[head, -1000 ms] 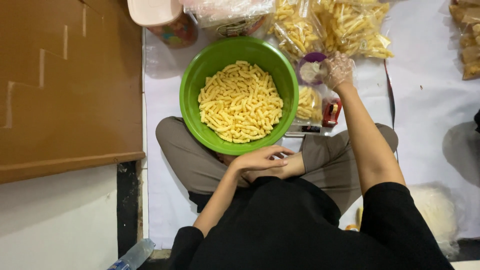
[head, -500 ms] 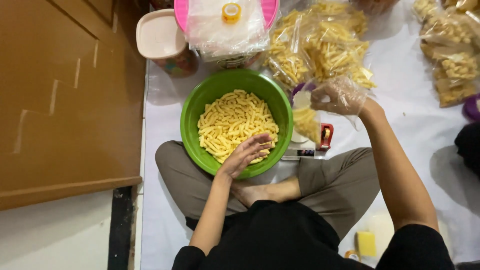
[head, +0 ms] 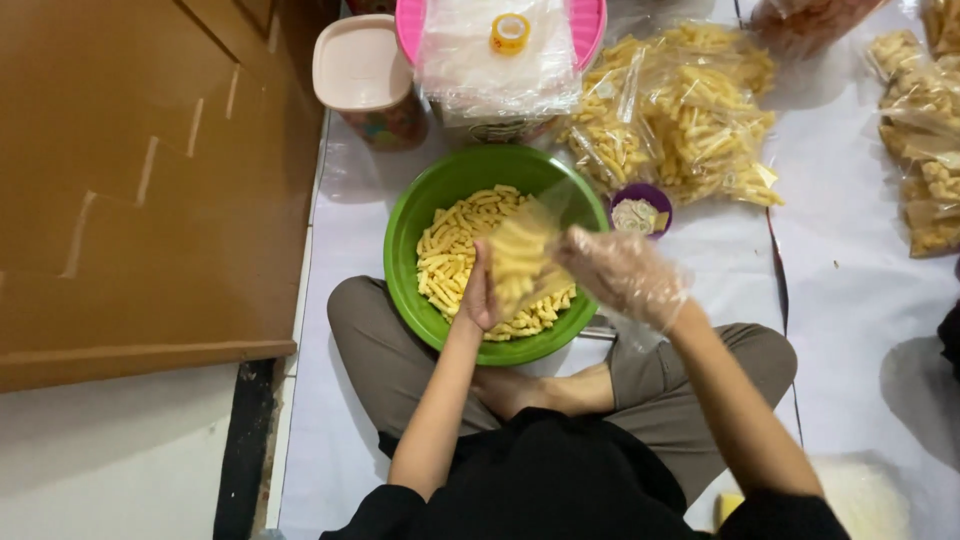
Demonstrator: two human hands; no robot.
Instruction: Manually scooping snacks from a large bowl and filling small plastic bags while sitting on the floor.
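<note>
A green bowl (head: pixel 410 215) full of yellow stick snacks (head: pixel 450 250) sits on the white sheet between my crossed legs. Over the bowl both hands hold a small clear plastic bag (head: pixel 522 258) partly filled with the snacks. My left hand (head: pixel 480 290) is bare and grips the bag's left side. A thin clear plastic glove covers my right hand (head: pixel 625 275), which holds the bag's right side.
Filled snack bags (head: pixel 690 110) lie beyond the bowl, with more at the right edge (head: pixel 925 150). A pink tub (head: pixel 590 25) carries empty bags and a tape roll (head: pixel 509 32). A lidded cup (head: pixel 365 75), a small purple dish (head: pixel 640 212) and a brown door (head: pixel 130 180) are nearby.
My left hand rose from my lap to the bowl. My gloved right hand came from the far right to meet it, and both now hold a bag over the bowl.
</note>
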